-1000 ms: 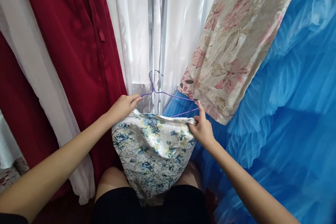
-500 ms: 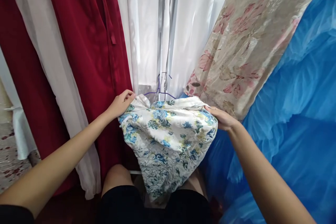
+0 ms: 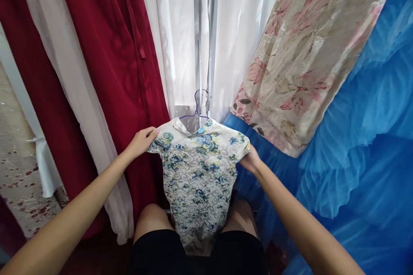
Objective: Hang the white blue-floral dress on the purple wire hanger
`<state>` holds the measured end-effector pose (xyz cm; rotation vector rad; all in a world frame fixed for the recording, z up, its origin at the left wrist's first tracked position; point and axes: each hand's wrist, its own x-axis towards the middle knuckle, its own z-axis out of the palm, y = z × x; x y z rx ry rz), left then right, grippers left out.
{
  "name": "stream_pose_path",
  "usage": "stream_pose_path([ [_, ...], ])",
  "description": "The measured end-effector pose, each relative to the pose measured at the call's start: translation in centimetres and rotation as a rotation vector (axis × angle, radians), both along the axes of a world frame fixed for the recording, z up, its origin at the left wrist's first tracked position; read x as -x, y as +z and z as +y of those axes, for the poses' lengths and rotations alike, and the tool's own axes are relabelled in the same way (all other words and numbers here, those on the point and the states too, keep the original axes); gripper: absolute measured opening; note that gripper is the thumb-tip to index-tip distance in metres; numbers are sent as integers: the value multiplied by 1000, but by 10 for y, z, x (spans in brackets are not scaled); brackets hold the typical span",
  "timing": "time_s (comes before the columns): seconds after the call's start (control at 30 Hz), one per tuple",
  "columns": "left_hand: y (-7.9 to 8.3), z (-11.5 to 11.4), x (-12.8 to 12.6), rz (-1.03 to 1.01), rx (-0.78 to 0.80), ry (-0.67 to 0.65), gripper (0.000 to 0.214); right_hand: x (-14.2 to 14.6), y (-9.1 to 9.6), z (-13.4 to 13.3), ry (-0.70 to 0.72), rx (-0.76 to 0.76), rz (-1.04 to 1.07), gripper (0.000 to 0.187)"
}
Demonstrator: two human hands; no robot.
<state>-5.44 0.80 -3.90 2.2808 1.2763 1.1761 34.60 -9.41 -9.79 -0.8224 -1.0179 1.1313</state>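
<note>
A white short-sleeved dress with blue and green flowers (image 3: 200, 172) hangs from a thin purple hanger (image 3: 196, 114), its collar partly open at the neck. My left hand (image 3: 143, 141) is closed at the edge of the sleeve on the left, thumb and fingers pinching the cloth. At the opposite sleeve is my right hand (image 3: 251, 160), its fingers mostly hidden behind the fabric. The lower part of the dress falls between my knees.
Dark red garments (image 3: 109, 51) and a pale sheer one (image 3: 80, 94) hang on the left. A white curtain (image 3: 183, 43) and grey metal uprights (image 3: 197, 30) are behind the hanger. To the right hang a beige floral garment (image 3: 297, 60) and ruffled blue tulle (image 3: 380, 137).
The dress's upper part, gathered and folded before, now lies spread with collar and both sleeves showing. My right hand has moved left and slightly down; my left hand shifted slightly left.
</note>
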Motion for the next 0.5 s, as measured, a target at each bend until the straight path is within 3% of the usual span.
stream_pose_path([
  [0.07, -15, -3, 12, -103, 93, -38, 50, -10, 1, -5, 6, 43, 16, 55],
  [0.13, -24, -12, 14, -247, 171, -65, 53, -16, 9, -9, -77, 18, 27, 48],
  [0.27, -23, -36, 0, -415, 270, -103, 53, -19, 42, -8, -282, -157, 137, 39],
  [0.5, -3, -65, -33, -152, 116, -190, 37, -35, 94, 1, -369, -274, 169, 35],
])
